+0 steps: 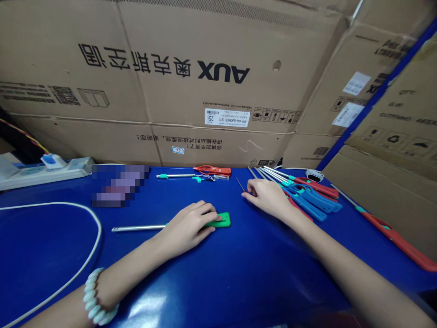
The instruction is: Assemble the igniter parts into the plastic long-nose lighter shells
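I log: 1 green-handled rod, frame centre, handle under left hand, fingers curled over it. 1 thin pin, pinched at right hand fingertips. Handled-tool pile centre right, count unclear.

- The big cardboard box at the back carries "AUX" in large black letters, upside down.
- Beside it, also upside down, are the black characters 奥克斯空调.
- A white label on the same box has a barcode, a large "25" and a model line that starts "KFR-46". The rest is too small to read.
- A row of handling symbols is printed just right of the label.
- A line of upside-down Chinese print runs below it, too small to read with certainty.
- The tilted carton to the right shows part of "AUX" and two white barcode stickers that cannot be read.
- The far-right carton has faint "QTY" and "G.W", with a recycling sign underneath.
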